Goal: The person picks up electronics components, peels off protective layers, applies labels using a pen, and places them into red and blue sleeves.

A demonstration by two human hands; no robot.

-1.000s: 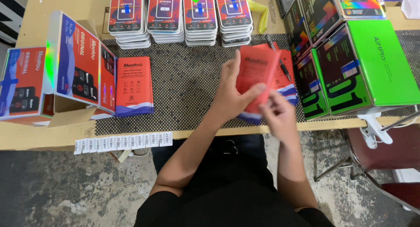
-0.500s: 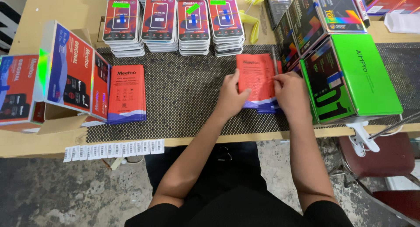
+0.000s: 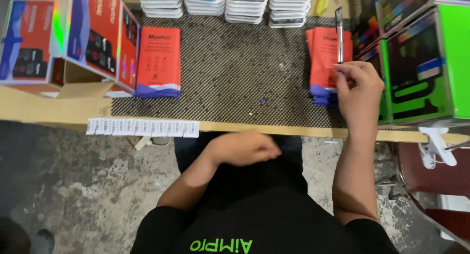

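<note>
My right hand rests at the right side of the dark mat and pinches a thin pen that points away from me. Under the pen lies a small stack of flat red packs with blue bottoms. My left hand hangs below the table's front edge, over my lap, blurred, its fingers curled with nothing seen in them. A single red pack lies at the mat's left.
Green and black boxes stand at the right. Red and blue boxes sit in an open carton at the left. Stacks of white-edged packs line the back. A strip of white labels hangs off the table edge.
Both hands let go of the red pack, which now lies on the right stack. My left hand dropped below the table edge. My right hand now holds a pen.
</note>
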